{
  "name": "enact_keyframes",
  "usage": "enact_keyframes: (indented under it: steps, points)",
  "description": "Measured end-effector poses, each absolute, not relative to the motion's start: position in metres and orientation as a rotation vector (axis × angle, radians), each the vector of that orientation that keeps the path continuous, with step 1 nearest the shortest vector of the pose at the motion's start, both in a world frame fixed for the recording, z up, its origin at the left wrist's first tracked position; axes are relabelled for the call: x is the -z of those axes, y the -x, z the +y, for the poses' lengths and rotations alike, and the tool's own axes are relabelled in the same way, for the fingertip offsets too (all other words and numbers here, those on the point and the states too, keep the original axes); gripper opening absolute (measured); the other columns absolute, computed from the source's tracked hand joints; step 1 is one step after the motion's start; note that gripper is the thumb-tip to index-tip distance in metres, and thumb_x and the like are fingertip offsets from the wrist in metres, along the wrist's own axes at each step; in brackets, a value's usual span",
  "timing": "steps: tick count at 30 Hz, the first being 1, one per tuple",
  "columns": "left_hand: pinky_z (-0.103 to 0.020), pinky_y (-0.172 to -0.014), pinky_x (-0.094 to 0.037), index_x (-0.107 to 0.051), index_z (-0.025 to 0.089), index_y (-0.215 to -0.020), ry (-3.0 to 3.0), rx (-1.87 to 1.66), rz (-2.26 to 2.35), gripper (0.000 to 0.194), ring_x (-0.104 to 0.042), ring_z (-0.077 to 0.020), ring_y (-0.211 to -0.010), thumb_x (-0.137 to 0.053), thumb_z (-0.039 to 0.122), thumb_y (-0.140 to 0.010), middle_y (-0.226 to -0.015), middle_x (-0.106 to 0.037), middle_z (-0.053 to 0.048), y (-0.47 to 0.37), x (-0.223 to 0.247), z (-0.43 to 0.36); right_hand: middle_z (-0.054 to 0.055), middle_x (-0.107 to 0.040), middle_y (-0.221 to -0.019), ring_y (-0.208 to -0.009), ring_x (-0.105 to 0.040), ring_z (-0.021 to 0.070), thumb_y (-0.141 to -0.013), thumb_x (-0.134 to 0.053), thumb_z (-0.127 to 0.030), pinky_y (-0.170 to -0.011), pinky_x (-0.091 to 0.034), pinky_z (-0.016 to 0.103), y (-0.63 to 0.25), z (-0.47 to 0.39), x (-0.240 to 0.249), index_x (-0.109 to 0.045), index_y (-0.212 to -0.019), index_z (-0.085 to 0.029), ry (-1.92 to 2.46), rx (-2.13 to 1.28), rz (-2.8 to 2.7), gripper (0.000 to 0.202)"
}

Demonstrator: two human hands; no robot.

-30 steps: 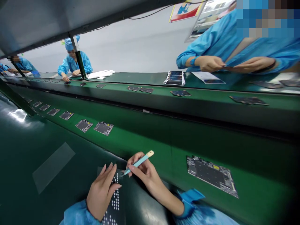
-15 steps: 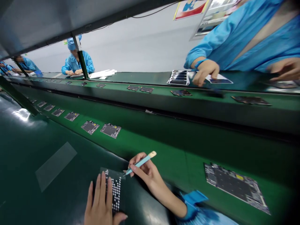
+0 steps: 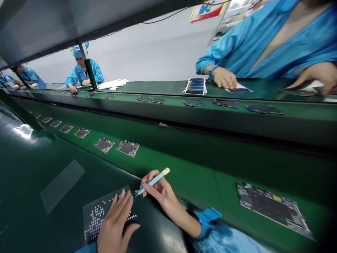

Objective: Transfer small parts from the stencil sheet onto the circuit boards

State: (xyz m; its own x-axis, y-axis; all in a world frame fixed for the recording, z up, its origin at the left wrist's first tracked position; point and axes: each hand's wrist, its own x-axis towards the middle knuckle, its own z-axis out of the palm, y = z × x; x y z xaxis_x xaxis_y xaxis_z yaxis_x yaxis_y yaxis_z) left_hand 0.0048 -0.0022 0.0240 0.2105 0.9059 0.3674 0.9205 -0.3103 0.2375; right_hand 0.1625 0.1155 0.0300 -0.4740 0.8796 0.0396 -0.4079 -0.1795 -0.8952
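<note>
My left hand lies over a clear sheet of white round dots, fingers stretched out, covering its middle and part of its right side. Between the thumb and fingers of my right hand is a pair of light blue tweezers with a cream end. Their tips point down and left, near the sheet's upper right corner by my left fingertips. Whether the tips carry anything is too small to tell. A blue band and sleeve cover my right wrist.
A clear strip lies on the dark green bench at left. Circuit boards sit along the green belt, with a large one at right. Across the belts, co-workers in blue handle sheets and boards. A shelf hangs overhead.
The dotted sheet has turned and more of it shows left of my left hand. My right hand and tweezers have shifted slightly left. Boards on the near belt have moved rightward.
</note>
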Motion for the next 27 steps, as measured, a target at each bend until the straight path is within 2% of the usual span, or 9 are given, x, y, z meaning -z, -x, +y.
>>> enact_keyframes:
  steps: [3, 6, 9, 12, 17, 27]
  points:
    - [-0.035, -0.088, -0.054, -0.022, 0.024, -0.145, 2.384, 0.747, -1.733, 0.054, -0.059, -0.0226, -0.11, -0.04, 0.034, -0.095, -0.122, -0.062, -0.004, -0.015, -0.015, -0.001, -0.004, -0.058, -0.071, -0.054, -0.056, 0.01, -0.072, -0.075, -0.04, -0.059, -0.048, 0.026, -0.164, 0.113, -0.034, -0.045, -0.077, -0.022, 0.653, -1.781, -1.143, 0.035]
    - [-0.032, -0.08, -0.058, -0.033, 0.02, -0.141, 2.263, 0.786, -1.694, 0.048, -0.065, -0.0226, -0.1, -0.04, 0.034, -0.095, -0.113, -0.068, -0.005, -0.014, -0.017, 0.001, -0.004, -0.057, -0.073, -0.058, -0.056, 0.0104, -0.074, -0.073, -0.04, -0.062, -0.048, 0.027, -0.17, 0.105, -0.043, -0.045, -0.078, -0.022, 0.674, -1.78, -1.141, 0.034]
    - [-0.029, -0.078, -0.059, -0.049, 0.016, -0.129, 2.22, 0.799, -1.669, 0.037, -0.069, -0.021, -0.092, -0.04, 0.03, -0.095, -0.104, -0.072, -0.005, -0.015, -0.018, 0.0, -0.002, -0.055, -0.077, -0.063, -0.055, 0.0106, -0.078, -0.069, -0.038, -0.063, -0.048, 0.026, -0.176, 0.091, -0.047, -0.047, -0.08, -0.022, 0.661, -1.792, -1.193, 0.027]
    - [-0.027, -0.081, -0.057, -0.058, 0.014, -0.116, 2.237, 0.794, -1.677, 0.029, -0.07, -0.0192, -0.09, -0.043, 0.026, -0.095, -0.101, -0.073, -0.005, -0.019, -0.015, -0.002, -0.002, -0.054, -0.081, -0.067, -0.053, 0.0106, -0.083, -0.065, -0.036, -0.064, -0.047, 0.024, -0.181, 0.076, -0.041, -0.049, -0.081, -0.023, 0.654, -1.749, -1.225, 0.021]
    - [-0.028, -0.087, -0.054, -0.062, 0.016, -0.103, 2.202, 0.857, -1.673, 0.019, -0.07, -0.018, -0.088, -0.047, 0.021, -0.093, -0.095, -0.074, -0.002, -0.021, -0.016, -0.004, 0.0, -0.055, -0.084, -0.071, -0.053, 0.0122, -0.089, -0.057, -0.033, -0.066, -0.046, 0.025, -0.184, 0.064, -0.03, -0.048, -0.084, -0.025, 0.643, -1.595, -1.316, 0.012]
    - [-0.027, -0.097, -0.046, -0.063, 0.016, -0.099, 2.237, 0.884, -1.625, 0.019, -0.069, -0.0144, -0.09, -0.045, 0.018, -0.094, -0.092, -0.074, 0.0, -0.017, -0.023, -0.004, 0.002, -0.054, -0.087, -0.073, -0.055, 0.0146, -0.094, -0.047, -0.028, -0.066, -0.046, 0.029, -0.187, 0.059, -0.021, -0.043, -0.088, -0.026, 0.603, -1.52, -1.501, 0.007]
